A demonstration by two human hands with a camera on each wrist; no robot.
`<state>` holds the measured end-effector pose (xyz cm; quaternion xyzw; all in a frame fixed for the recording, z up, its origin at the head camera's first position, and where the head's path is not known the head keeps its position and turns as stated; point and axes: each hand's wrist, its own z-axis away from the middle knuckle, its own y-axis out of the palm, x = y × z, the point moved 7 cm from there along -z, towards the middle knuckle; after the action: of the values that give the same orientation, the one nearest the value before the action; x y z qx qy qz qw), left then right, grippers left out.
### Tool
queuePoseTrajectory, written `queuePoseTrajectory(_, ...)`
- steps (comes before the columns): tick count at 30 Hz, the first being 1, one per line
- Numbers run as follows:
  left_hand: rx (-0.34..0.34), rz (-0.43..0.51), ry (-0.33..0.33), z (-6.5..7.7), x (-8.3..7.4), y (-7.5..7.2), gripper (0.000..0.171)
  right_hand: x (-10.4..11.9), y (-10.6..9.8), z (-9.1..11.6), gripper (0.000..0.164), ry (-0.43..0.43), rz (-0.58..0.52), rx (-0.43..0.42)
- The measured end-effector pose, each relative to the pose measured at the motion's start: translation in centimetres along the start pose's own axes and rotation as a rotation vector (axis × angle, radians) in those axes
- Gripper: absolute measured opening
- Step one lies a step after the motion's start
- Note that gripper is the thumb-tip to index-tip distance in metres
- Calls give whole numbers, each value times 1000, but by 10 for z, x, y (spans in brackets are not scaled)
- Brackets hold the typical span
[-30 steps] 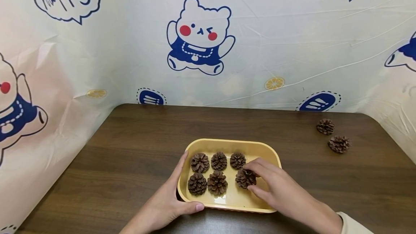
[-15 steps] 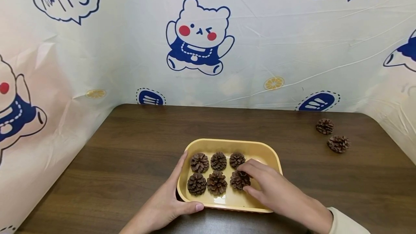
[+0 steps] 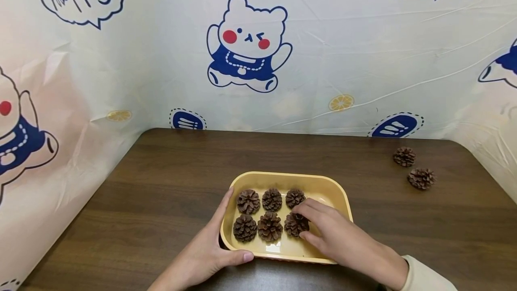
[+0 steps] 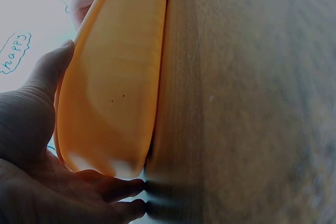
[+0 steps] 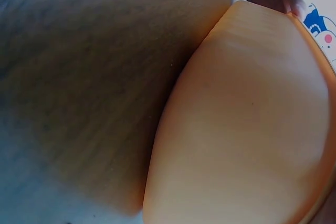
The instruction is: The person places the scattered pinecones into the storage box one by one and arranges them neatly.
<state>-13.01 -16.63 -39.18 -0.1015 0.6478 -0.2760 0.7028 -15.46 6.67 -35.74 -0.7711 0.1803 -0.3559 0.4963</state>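
A yellow rectangular plastic box [image 3: 282, 174] stands on the table. My left hand [image 3: 206, 246] holds its left end, thumb over the front rim and fingers along the left side. In the left wrist view the box's outer wall [image 4: 113, 66] lies between thumb and curled fingertips. My right hand [image 3: 339, 235] reaches in over the front right and pinches a brown pine cone [image 3: 293, 225] between thumb and fingers. That cone sits at the right end of the front row, beside another pine cone [image 3: 269, 227]. Behind it is the back row's rightmost cone [image 3: 294, 197].
Two loose pine cones, one farther back [image 3: 404, 156] and one nearer [image 3: 422, 178], lie on the dark wooden table [image 3: 161, 183] at the back right. A printed cloth with cartoon bears [image 3: 246, 71] hangs around the back and sides.
My right hand has moved left inside the box with the pine cone, bringing it closer to the front row's middle cone. The left hand has kept its hold on the box.
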Motion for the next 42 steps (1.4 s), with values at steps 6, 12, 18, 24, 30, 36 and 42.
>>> queuePoseTrajectory(6,-3,-4,-6,0,0,-1,134,-1,0,-1,40,10,1,9)
queuePoseTrajectory(12,-5,0,-9,0,0,-1,134,-1,0,-1,42,11,3,2)
queuePoseTrajectory(18,-5,3,-11,0,0,0,134,-2,1,-1,43,23,3,5)
queuePoseTrajectory(24,-1,9,-10,0,0,0,134,-2,0,0,45,24,7,-6)
queuePoseTrajectory(30,1,13,-11,0,0,0,134,-3,-1,1,45,26,14,-27)
queuePoseTrajectory(36,0,13,-14,1,0,0,134,-4,-1,1,46,46,14,-25)
queuePoseTrajectory(42,1,22,-9,1,0,0,134,-5,1,1,46,32,22,-32)
